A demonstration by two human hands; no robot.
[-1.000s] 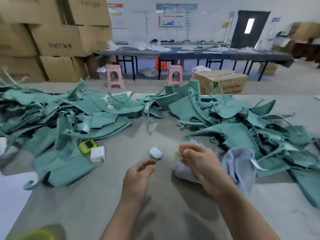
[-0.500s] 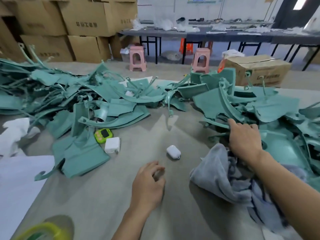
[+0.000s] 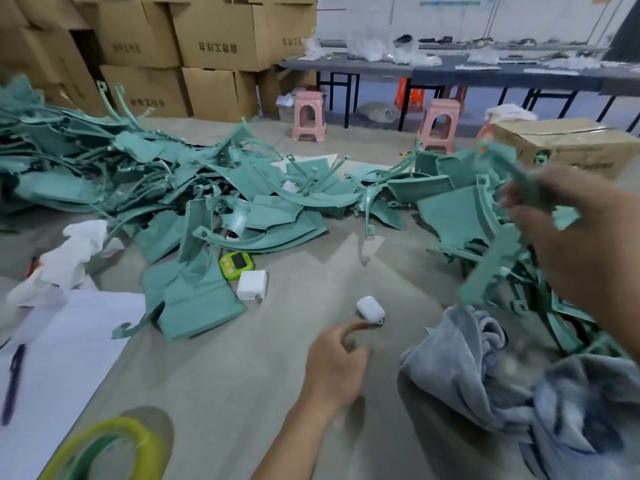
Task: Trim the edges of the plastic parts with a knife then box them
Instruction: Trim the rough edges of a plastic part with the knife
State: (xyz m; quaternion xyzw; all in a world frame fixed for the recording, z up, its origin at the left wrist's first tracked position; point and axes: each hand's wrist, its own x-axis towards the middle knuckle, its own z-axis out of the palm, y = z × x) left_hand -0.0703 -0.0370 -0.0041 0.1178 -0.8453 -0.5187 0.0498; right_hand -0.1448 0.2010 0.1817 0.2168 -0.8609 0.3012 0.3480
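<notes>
Currently gripping blurred green plastic part (image 3: 498, 251) in right hand (image 3: 581, 237), raised above pile | resting left hand (image 3: 332, 368) loosely curled, forefinger beside white earbud case (image 3: 370, 308)

Both forearms bare, no sleeves; left hand (image 3: 334, 367) ungloved, ringless.

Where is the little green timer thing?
The green timer lies on the table left of centre, tucked against the teal plastic parts, with the white charger block touching its near side.
</notes>
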